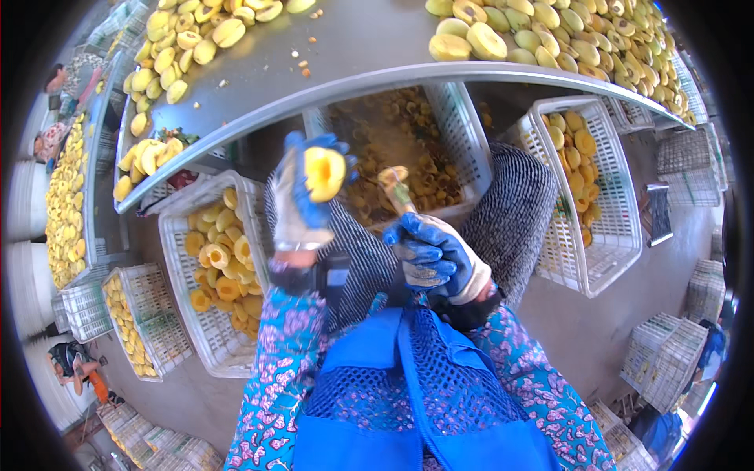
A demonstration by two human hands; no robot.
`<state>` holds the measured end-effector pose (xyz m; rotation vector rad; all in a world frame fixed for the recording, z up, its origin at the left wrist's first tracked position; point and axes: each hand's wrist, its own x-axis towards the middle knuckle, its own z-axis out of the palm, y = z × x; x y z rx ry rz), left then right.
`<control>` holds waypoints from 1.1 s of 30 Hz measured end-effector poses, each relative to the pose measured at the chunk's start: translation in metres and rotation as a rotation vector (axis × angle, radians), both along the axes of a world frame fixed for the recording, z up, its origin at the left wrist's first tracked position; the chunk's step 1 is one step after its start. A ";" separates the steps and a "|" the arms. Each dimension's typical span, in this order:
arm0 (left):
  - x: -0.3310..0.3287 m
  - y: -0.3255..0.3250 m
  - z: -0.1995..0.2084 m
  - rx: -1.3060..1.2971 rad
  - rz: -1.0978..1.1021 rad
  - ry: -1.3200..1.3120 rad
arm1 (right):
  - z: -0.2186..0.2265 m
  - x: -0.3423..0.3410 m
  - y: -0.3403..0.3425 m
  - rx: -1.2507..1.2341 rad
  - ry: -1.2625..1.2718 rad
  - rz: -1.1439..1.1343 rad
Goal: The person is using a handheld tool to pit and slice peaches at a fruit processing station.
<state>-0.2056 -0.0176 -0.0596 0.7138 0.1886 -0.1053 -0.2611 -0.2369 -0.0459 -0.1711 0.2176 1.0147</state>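
Observation:
In blue-and-white work gloves, my left hand (302, 212) grips a yellow peach half (324, 173), its hollowed cut face turned up. My right hand (441, 263) is closed around a slim pitting tool (403, 198) that points up and away from me. A brownish-yellow scrap (393, 174) sits at its tip and hides the working end. Tool and peach half are apart. Both hands are above my knees, before a white plastic crate (463, 129) of brown and yellow peach scraps under the table edge.
A metal table (345, 51) ahead carries piles of peach halves at left and right. White crates of peach halves stand beside my left leg (177, 271) and right leg (609, 235). More crates (664, 357) and other people (75, 365) are farther out.

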 end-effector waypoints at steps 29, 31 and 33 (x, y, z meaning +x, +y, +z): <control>0.473 -0.098 0.035 2.205 -0.327 -0.425 | -0.065 0.077 -0.008 -1.131 -0.541 0.450; 0.444 -0.107 0.049 2.311 -0.514 -0.251 | -0.076 0.068 -0.003 -1.168 -0.551 0.405; 0.410 -0.090 0.048 2.263 -0.503 -0.333 | -0.087 0.054 0.004 -1.236 -0.707 0.233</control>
